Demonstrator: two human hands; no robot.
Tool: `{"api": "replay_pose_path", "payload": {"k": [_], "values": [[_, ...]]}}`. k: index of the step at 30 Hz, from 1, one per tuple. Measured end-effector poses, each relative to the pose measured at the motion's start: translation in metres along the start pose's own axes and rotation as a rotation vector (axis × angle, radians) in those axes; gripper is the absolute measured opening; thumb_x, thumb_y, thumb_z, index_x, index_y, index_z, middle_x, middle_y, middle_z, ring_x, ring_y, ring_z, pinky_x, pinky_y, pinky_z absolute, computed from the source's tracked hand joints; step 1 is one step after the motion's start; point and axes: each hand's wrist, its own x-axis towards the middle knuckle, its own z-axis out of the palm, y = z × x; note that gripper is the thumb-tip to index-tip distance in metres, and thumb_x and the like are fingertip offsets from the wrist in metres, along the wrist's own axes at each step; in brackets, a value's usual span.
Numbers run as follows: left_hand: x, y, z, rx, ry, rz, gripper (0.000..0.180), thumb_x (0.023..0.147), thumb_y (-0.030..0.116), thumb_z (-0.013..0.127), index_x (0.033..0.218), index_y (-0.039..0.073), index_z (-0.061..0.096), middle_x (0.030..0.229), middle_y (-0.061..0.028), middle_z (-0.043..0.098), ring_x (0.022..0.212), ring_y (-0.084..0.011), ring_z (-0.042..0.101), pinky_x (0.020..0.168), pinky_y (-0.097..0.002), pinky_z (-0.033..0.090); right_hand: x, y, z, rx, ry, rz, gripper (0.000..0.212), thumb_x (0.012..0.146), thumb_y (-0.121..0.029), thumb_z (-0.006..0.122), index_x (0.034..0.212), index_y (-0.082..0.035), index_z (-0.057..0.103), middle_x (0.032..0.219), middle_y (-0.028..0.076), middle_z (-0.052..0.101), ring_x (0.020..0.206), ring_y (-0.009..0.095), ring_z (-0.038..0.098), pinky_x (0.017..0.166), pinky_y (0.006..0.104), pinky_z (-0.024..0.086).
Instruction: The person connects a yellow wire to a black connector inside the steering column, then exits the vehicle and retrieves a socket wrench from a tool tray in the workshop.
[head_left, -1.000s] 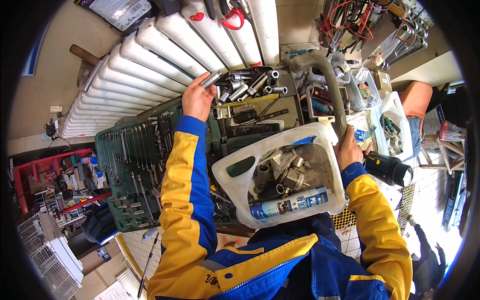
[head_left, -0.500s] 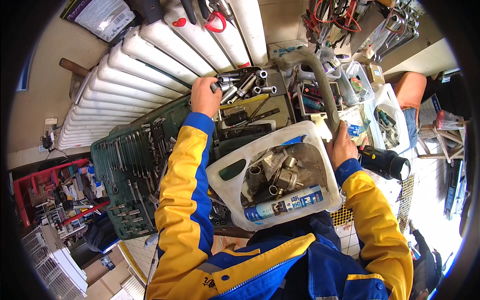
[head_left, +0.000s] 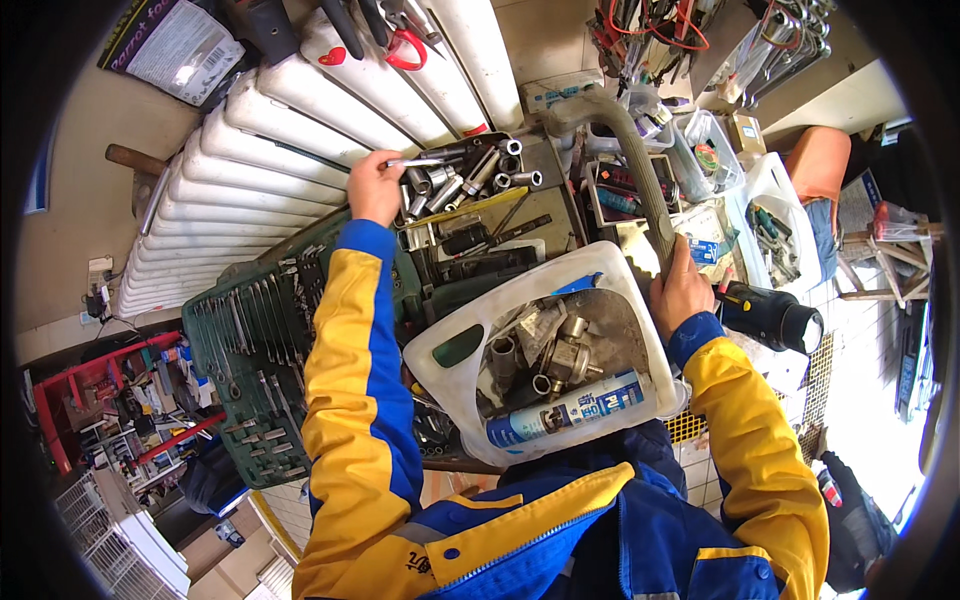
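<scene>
My left hand [head_left: 374,190] is closed on the end of a slim silver metal bar [head_left: 416,162], which points right over a heap of sockets [head_left: 480,172]. Those sockets lie in a tray at the far end of the bench, up against the radiator. My right hand [head_left: 684,292] grips the right rim of a white plastic tub [head_left: 450,403], its fingertips partly hidden. Tilted in front of my body, the tub holds a blue and white spray can [head_left: 566,408], a brass-coloured metal fitting [head_left: 567,358] and other dirty metal parts.
A green tool case [head_left: 240,345] with wrenches and sockets lies open at left. The white radiator [head_left: 290,140] stands behind it. A ribbed grey hose [head_left: 645,165] arches beyond the tub. To the right are a black flashlight [head_left: 770,318] and a clear bin [head_left: 708,155].
My left hand has drawn left from the sockets, and the slim bar now shows in its fingers. My right hand keeps its grip on the tub. The view has shifted slightly.
</scene>
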Motion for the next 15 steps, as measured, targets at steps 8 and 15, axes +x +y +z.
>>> {"api": "replay_pose_path", "payload": {"k": [8, 15], "values": [[-0.007, 0.014, -0.024, -0.453, 0.072, -0.205, 0.016, 0.095, 0.002, 0.069, 0.11, 0.0, 0.074, 0.085, -0.0002, 0.066, 0.074, -0.0091, 0.058, 0.069, -0.0253, 0.05, 0.0, -0.002, -0.001, -0.026, -0.02, 0.0, 0.075, 0.086, -0.014, 0.067, 0.151, -0.002, 0.033, 0.124, 0.028, 0.064, 0.092, 0.047, 0.068, 0.089, 0.0538, 0.054], [-0.012, 0.022, -0.001, -0.317, -0.054, -0.086, 0.024, 0.092, 0.001, 0.072, 0.116, 0.001, 0.074, 0.092, -0.0033, 0.072, 0.08, -0.0107, 0.063, 0.074, -0.0264, 0.053, 0.0, 0.0, 0.001, -0.069, -0.01, -0.022, 0.075, 0.086, -0.014, 0.066, 0.151, 0.0, 0.032, 0.121, 0.029, 0.065, 0.089, 0.046, 0.069, 0.085, 0.0538, 0.055]]}}
